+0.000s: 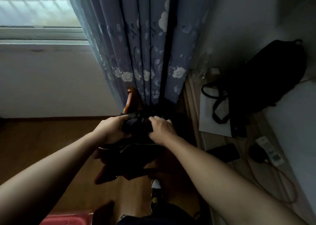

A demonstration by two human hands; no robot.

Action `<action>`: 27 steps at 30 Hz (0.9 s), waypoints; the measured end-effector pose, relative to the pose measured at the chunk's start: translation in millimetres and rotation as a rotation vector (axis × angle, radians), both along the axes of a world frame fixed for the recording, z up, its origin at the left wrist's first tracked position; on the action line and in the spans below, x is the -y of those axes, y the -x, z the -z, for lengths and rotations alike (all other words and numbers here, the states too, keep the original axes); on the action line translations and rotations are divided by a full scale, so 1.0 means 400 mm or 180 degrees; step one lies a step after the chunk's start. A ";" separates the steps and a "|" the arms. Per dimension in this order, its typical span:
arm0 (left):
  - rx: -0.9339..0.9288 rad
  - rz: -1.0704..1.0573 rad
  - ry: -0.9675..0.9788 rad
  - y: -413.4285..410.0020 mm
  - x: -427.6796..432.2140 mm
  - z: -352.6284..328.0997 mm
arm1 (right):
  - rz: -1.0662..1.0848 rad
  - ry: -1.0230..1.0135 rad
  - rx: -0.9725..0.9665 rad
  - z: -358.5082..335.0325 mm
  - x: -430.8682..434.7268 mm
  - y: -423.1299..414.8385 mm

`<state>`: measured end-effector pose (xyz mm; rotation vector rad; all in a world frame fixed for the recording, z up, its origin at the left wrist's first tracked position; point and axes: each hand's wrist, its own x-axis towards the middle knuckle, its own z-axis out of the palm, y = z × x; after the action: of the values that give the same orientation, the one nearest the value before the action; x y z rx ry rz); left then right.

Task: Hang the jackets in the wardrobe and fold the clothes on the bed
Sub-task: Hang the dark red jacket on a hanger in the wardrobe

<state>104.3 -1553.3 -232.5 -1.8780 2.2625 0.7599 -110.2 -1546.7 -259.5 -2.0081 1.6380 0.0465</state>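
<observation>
Left hand (112, 128), right hand (160, 130) grip dark garment (136, 123) on wooden chair (130, 99).

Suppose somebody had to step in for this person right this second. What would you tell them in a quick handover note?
Left hand: grips the dark garment at its left side.
Right hand: grips the same garment at its right side.
The garment is bunched at the top of a wooden chair in front of the blue curtain. It is too dark to tell whether it is a jacket.
Done: nothing hung or folded shows in this view.
Left: lift the garment off the chair, hang it if it is a jacket, then fold the clothes on the bed. The wardrobe is out of view.
</observation>
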 end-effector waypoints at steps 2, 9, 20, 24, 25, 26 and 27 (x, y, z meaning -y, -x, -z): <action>-0.0295 -0.0037 0.0080 -0.022 -0.033 -0.039 | 0.0077 0.0296 0.0104 -0.049 -0.036 -0.019; -0.1120 -0.0163 0.0618 -0.153 -0.171 -0.233 | 0.0045 0.1311 0.0329 -0.278 -0.155 -0.148; -0.2189 -0.0975 0.1283 -0.505 -0.500 -0.511 | -0.0911 0.2045 0.0961 -0.607 -0.294 -0.537; -0.2341 -0.1550 0.1434 -0.620 -0.669 -0.556 | -0.1605 0.2032 0.1347 -0.639 -0.344 -0.697; -0.2358 -0.1724 0.1503 -0.642 -0.713 -0.566 | -0.1786 0.1968 0.1523 -0.640 -0.355 -0.735; -0.2394 -0.1893 0.1587 -0.661 -0.754 -0.573 | -0.1962 0.1900 0.1696 -0.638 -0.364 -0.773; -0.2418 -0.2058 0.1674 -0.673 -0.796 -0.581 | -0.2122 0.1845 0.1847 -0.634 -0.371 -0.807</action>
<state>373.6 -1234.9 0.0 -3.0850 2.3873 1.2107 212.7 -1398.2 -5.8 -2.5765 0.6117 -0.7678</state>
